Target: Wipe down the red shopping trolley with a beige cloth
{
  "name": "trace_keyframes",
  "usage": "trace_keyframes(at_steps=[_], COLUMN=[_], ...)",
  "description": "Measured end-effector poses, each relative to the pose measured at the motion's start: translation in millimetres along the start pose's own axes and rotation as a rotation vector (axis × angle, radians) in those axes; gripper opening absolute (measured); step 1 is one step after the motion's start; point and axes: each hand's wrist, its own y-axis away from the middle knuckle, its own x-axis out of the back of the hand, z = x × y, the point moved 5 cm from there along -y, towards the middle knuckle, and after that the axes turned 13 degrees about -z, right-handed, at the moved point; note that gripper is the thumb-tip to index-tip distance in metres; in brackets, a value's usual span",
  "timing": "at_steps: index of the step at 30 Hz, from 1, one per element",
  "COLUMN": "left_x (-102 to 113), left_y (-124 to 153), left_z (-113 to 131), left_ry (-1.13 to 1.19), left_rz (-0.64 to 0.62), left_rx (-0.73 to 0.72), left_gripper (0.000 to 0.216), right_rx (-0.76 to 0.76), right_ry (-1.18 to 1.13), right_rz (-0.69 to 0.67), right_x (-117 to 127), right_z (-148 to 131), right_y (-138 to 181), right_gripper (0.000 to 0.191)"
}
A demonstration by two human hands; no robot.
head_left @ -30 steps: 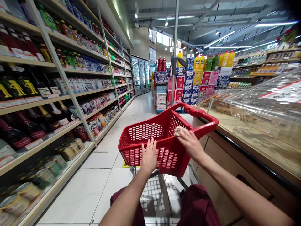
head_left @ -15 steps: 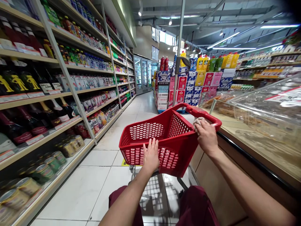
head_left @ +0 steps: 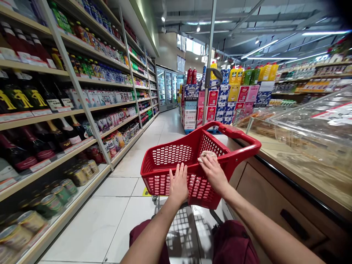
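A red plastic shopping cart [head_left: 162, 175] stands side-on in front of me, its handle [head_left: 249, 143] to the right. My left hand [head_left: 179, 183] lies against the near side wall of the basket, fingers stretched out and holding nothing. On the near rim, further right, my right hand [head_left: 213, 170] presses a crumpled whitish cloth [head_left: 206, 155]. The fingers are bent over the cloth, hiding part of it. Inside the basket I see no goods.
Shelves [head_left: 110, 104] of bottles and cans line the left side. To the right is a counter [head_left: 264, 154] with clear plastic covers [head_left: 310, 113]. Stacked drink cartons [head_left: 213, 99] and a metal pole [head_left: 209, 47] stand behind the cart. Tiled floor [head_left: 115, 212] lies below.
My right hand has moved left with the cloth, from beside the cart's handle to the middle of the near rim. My left hand has stayed on the basket's side.
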Motion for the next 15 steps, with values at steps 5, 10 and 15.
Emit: trace_keyframes(at_steps=[5, 10, 15], left_x=[-1, 0, -5], left_y=[1, 3, 6], left_z=[-5, -6, -12], left_ry=[0.017, 0.025, 0.011], left_rz=[0.003, 0.010, 0.004], left_rx=[0.029, 0.022, 0.067], left_gripper=[0.075, 0.073, 0.074], right_rx=[-0.123, 0.000, -0.033], right_ry=[-0.023, -0.053, -0.056], right_rz=[0.073, 0.050, 0.066], right_x=[9, -6, -8], right_z=[27, -5, -2], right_y=[4, 2, 2], right_gripper=[0.037, 0.041, 0.036])
